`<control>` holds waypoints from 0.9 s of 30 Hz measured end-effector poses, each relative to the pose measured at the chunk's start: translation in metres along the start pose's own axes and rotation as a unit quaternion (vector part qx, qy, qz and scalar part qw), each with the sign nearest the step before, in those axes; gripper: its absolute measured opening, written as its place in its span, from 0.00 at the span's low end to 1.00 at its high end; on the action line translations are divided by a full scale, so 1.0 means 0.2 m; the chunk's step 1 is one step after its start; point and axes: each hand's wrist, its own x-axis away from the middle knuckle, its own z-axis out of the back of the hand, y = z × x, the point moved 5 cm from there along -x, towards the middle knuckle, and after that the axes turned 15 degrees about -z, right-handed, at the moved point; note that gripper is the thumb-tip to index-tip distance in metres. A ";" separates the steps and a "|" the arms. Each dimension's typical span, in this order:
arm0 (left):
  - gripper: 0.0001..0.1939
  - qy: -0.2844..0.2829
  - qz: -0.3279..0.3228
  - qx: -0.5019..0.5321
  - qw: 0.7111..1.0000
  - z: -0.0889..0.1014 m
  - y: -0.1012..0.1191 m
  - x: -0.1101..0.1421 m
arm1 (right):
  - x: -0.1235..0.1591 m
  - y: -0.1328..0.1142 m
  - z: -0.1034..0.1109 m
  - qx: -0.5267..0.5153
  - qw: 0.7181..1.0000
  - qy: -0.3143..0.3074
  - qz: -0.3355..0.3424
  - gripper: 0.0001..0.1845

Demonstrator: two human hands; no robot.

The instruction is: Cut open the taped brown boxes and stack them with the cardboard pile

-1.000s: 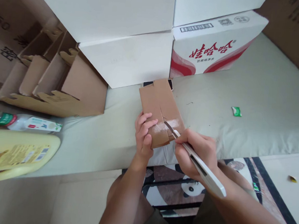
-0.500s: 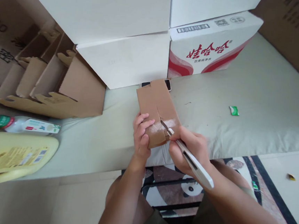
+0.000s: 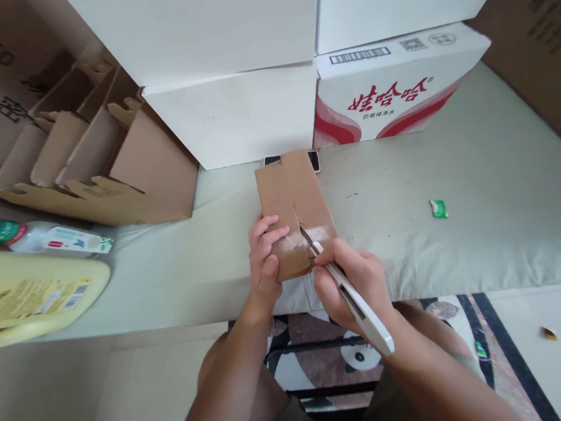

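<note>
A small brown cardboard box [image 3: 287, 191] is held tilted above the front of the cloth-covered surface, with shiny clear tape across its near end. My left hand [image 3: 266, 252] grips its left side, fingertips on the top face and thumb toward the near edge. In my right hand [image 3: 350, 282] is a white utility knife [image 3: 366, 323], its handle pointing back toward my wrist. The dark blade [image 3: 306, 234] touches the box at the seam beside the tape. Part of a phone [image 3: 313, 161] shows from behind the box's far end.
White cartons [image 3: 229, 117] and a red-and-white carton [image 3: 372, 107] stand behind. To the left are a divided cardboard box [image 3: 151, 166], a plastic bottle [image 3: 37, 236] and a yellow jug [image 3: 57, 289]. A green wrapper [image 3: 438, 208] lies on the pale cloth [image 3: 485, 169].
The knife and my right hand have shifted very slightly left. The box stays in my left hand, nearly unmoved.
</note>
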 end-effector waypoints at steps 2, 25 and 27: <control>0.24 0.003 -0.007 0.004 1.000 0.00 0.00 0.00 | 0.00 0.00 0.00 0.000 1.000 0.002 0.002 0.07; 0.25 -0.013 -0.011 -0.003 1.000 0.00 0.00 0.00 | 0.01 -0.02 0.01 0.005 1.000 -0.012 0.006 0.07; 0.26 -0.014 -0.013 -0.003 1.000 0.00 0.00 0.00 | 0.01 -0.02 0.01 0.007 1.000 -0.011 0.008 0.07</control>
